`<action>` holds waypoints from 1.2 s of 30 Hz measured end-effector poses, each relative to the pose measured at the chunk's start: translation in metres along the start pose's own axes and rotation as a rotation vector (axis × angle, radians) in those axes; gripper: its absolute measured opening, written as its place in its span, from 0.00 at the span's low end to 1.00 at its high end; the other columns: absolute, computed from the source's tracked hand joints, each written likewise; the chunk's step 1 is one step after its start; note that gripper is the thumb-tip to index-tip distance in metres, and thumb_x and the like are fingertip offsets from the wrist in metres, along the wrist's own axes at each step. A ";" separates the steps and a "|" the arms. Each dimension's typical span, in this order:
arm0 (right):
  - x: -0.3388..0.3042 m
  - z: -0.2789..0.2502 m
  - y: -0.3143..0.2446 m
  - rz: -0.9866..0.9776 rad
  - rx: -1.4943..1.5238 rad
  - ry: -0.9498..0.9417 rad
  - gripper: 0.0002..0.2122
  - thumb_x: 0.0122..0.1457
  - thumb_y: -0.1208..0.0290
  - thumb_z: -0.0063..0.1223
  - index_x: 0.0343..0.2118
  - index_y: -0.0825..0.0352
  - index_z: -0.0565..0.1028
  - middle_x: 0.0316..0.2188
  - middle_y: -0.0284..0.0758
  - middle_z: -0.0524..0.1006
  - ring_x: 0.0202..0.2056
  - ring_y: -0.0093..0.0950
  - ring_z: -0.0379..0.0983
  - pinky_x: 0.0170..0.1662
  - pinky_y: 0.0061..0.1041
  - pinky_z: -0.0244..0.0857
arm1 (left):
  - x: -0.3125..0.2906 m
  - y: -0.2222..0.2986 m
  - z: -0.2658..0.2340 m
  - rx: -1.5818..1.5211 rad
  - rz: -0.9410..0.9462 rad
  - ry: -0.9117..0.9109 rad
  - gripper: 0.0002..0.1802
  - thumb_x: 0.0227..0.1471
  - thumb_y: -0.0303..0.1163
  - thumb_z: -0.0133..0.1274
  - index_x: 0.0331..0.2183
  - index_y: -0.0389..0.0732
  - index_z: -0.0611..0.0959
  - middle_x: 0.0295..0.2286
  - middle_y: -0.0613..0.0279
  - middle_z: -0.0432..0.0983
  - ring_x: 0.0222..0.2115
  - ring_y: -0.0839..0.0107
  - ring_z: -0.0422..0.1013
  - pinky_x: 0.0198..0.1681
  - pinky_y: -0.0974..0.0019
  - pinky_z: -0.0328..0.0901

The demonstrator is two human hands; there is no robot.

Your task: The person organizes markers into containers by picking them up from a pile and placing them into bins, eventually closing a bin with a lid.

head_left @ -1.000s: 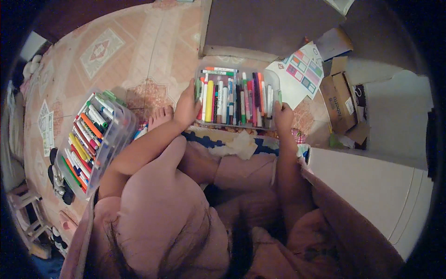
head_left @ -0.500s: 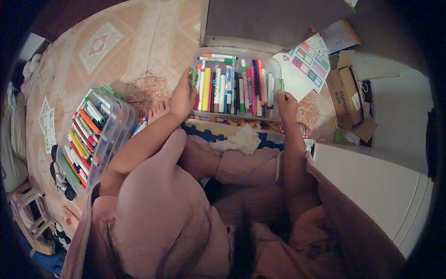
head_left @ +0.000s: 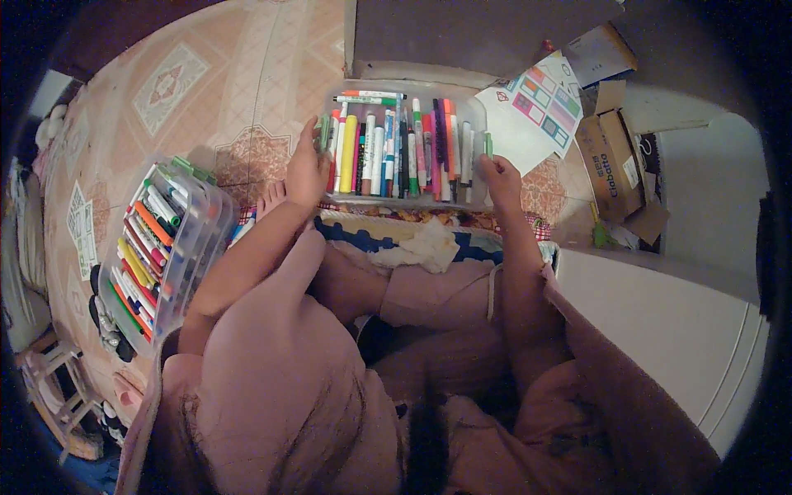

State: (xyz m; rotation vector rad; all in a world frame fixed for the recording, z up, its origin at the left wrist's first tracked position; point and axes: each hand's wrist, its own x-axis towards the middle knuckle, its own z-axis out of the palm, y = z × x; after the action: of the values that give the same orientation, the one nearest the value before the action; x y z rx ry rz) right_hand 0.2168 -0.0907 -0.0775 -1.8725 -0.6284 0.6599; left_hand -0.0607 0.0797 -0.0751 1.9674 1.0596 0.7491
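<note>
A clear plastic box [head_left: 371, 200] full of markers lies on the floor in front of me, with a green latch on each short side. Most of the markers stand in a row side by side, and a few lie crosswise along the far edge. My left hand [head_left: 308, 172] grips the box's left side at the latch, fingers along the wall. At the right side, my right hand [head_left: 502, 180] is closed on the edge beside the right latch [head_left: 488, 145]. Between my hands are a yellow marker [head_left: 347, 153] and a purple marker [head_left: 440, 140].
Stacked clear boxes [head_left: 191, 239] of markers stand at my left. A printed sheet [head_left: 528, 111] lies right of the box, with an open cardboard carton [head_left: 610, 173] beyond it. A crumpled cloth [head_left: 429, 246] lies near my legs, and a white cabinet [head_left: 652, 322] is at my right.
Both hands and the box of markers between them have shifted a little to the left. The grip on both sides looks the same.
</note>
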 end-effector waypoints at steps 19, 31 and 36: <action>0.001 -0.002 -0.017 0.263 0.345 -0.183 0.15 0.52 0.66 0.46 0.38 0.72 0.68 0.30 0.30 0.70 0.29 0.18 0.63 0.35 0.16 0.57 | 0.009 -0.030 0.006 -0.336 -0.421 -0.035 0.36 0.39 0.42 0.53 0.47 0.32 0.62 0.35 0.45 0.69 0.34 0.65 0.69 0.36 0.70 0.63; 0.010 0.004 0.001 0.087 0.011 -0.040 0.12 0.51 0.69 0.47 0.37 0.71 0.69 0.23 0.26 0.68 0.24 0.14 0.61 0.27 0.14 0.57 | 0.003 -0.020 0.002 0.000 -0.158 0.069 0.24 0.40 0.36 0.51 0.42 0.40 0.70 0.23 0.47 0.73 0.23 0.58 0.71 0.27 0.64 0.65; 0.014 0.004 0.012 0.048 -0.024 -0.028 0.13 0.51 0.68 0.48 0.37 0.71 0.69 0.22 0.28 0.69 0.24 0.15 0.62 0.27 0.15 0.58 | 0.003 -0.013 -0.003 0.204 -0.107 0.072 0.24 0.40 0.35 0.49 0.44 0.41 0.68 0.21 0.46 0.72 0.22 0.54 0.70 0.25 0.60 0.64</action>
State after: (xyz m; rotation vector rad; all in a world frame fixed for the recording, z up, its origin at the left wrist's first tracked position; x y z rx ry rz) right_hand 0.2260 -0.0828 -0.0923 -1.9091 -0.6132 0.7139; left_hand -0.0667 0.0879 -0.0841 2.0469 1.3186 0.6809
